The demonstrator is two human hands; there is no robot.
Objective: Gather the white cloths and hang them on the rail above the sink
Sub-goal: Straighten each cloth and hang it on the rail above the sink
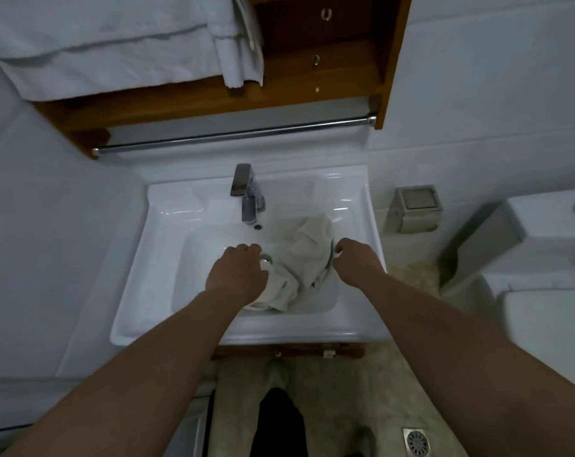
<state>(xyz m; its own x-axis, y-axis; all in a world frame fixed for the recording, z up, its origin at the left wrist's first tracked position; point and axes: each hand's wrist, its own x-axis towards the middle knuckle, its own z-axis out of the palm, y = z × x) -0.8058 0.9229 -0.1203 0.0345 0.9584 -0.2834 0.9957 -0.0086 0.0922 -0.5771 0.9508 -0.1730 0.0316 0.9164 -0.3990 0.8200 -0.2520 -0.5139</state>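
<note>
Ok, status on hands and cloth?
Right hand pinches white cloth edge; left hand curled over it, grip hidden. Cloth crumpled in sink. Nothing on rail yet; faucet stands below it.

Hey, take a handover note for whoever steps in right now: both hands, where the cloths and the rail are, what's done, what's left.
Left hand: over the drain, against the cloth's left edge; whether it grips can't be told.
Right hand: fingers curled at the cloth's right edge, apparently pinching it.
Cloth: crumpled in the sink, below the tap.
Rail: bare.
Towels: higher up, top left.
Done: nothing hung on the rail yet.
Left: lift the cloth out and drape it over the rail.
</note>
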